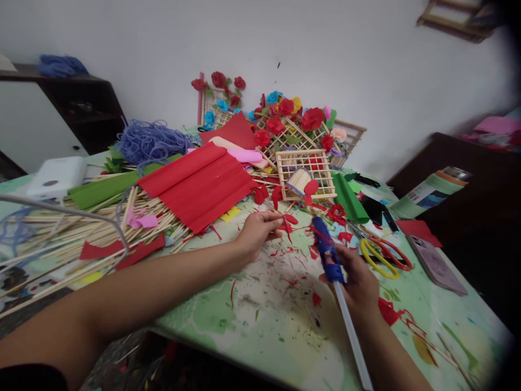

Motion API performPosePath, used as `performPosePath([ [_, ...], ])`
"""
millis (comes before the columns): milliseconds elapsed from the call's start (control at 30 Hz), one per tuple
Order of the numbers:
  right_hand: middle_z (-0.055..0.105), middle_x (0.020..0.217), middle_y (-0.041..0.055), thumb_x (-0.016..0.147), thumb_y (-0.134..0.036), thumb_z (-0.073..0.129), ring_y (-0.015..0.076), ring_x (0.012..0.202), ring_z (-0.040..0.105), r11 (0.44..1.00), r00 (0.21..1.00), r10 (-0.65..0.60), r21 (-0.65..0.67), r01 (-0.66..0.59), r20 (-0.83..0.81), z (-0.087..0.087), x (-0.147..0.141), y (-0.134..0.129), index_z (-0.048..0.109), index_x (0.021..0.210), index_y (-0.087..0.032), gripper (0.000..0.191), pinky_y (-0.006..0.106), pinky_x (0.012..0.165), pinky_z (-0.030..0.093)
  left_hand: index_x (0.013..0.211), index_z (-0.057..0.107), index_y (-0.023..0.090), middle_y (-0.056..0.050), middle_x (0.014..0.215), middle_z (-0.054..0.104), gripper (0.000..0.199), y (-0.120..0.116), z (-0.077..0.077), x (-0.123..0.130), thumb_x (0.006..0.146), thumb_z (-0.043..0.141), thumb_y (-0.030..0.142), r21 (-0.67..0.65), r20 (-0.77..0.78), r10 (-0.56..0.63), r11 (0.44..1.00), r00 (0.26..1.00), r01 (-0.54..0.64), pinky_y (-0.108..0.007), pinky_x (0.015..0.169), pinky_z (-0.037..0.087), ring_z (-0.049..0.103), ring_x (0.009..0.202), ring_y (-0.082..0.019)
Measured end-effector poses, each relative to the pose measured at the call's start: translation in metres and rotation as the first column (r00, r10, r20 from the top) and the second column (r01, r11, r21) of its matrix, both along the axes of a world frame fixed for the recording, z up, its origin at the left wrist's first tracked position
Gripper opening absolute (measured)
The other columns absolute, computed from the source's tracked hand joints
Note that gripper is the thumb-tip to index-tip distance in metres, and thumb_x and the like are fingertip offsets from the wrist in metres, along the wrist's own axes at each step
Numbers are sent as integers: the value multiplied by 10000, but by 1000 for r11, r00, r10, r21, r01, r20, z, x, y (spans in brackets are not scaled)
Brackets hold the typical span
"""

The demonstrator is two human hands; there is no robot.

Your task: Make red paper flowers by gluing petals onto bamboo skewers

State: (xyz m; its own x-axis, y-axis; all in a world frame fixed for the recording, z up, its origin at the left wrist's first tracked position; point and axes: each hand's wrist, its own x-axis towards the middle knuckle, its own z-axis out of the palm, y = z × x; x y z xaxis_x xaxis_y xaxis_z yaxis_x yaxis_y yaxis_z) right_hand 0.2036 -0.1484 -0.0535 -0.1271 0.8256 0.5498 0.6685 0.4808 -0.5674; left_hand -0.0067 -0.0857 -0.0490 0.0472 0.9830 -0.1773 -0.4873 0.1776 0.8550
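Between the pinched fingertips of my left hand (260,233) is a small red paper piece (290,220), shaped like petals with a thin strip hanging down. My right hand (360,279) is wrapped around a blue glue gun (328,252), its nozzle pointing away from me. A long white glue stick (352,336) sticks out of the gun's rear. The nozzle end is a short way to the right of the red piece, apart from it. Red paper scraps (291,282) lie scattered on the table under both hands.
Red crepe paper (199,184) covers wooden sticks (134,225) at the left, near blue cord (150,141). Stick lattices (307,175) with paper flowers (274,125) stand at the back. Scissors (380,258), a phone (435,263) and a green bottle (429,193) lie on the right.
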Motion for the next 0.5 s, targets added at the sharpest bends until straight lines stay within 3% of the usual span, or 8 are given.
performPosePath([
  [100, 697, 918, 95, 702, -394, 619, 239, 762, 661, 957, 953, -261, 166, 236, 153, 19, 21, 6, 551, 1140, -191, 488, 364, 697, 521, 825, 662, 99, -16, 679, 625, 127, 4, 1, -2, 699, 682, 98, 0, 6, 35, 999, 999, -35, -244, 594, 474, 492, 482, -44],
  [167, 693, 928, 114, 716, -448, 593, 263, 765, 653, 880, 845, -474, 146, 451, 246, 32, 33, 9, 556, 1153, -183, 513, 377, 669, 499, 828, 656, 95, -16, 667, 622, 126, 5, 2, -3, 704, 681, 96, 2, 6, 42, 999, 999, -42, -249, 603, 478, 491, 485, -45],
  [233, 694, 941, 142, 722, -501, 574, 304, 779, 647, 777, 710, -609, 87, 623, 355, 41, 45, 13, 570, 1142, -173, 534, 381, 609, 467, 828, 654, 94, -10, 656, 614, 125, 3, 4, -2, 705, 679, 94, 1, 11, 28, 1000, 1000, -28, -249, 612, 481, 492, 488, -44],
  [333, 700, 874, 150, 713, -564, 548, 317, 727, 641, 687, 613, -635, -19, 726, 470, 42, 62, 20, 609, 1041, -160, 524, 358, 519, 411, 818, 656, 98, -6, 678, 611, 129, -3, 9, 0, 693, 687, 93, -10, 14, -4, 1000, 1000, 4, -242, 614, 480, 497, 492, -38],
  [500, 686, 774, 132, 668, -568, 561, 286, 635, 629, 714, 634, -538, -99, 693, 556, 23, 85, 31, 631, 919, -154, 490, 324, 473, 374, 823, 673, 106, -18, 692, 627, 142, -10, 12, 3, 684, 697, 118, 15, -12, -98, 995, 995, 98, -215, 588, 462, 489, 505, -38],
])
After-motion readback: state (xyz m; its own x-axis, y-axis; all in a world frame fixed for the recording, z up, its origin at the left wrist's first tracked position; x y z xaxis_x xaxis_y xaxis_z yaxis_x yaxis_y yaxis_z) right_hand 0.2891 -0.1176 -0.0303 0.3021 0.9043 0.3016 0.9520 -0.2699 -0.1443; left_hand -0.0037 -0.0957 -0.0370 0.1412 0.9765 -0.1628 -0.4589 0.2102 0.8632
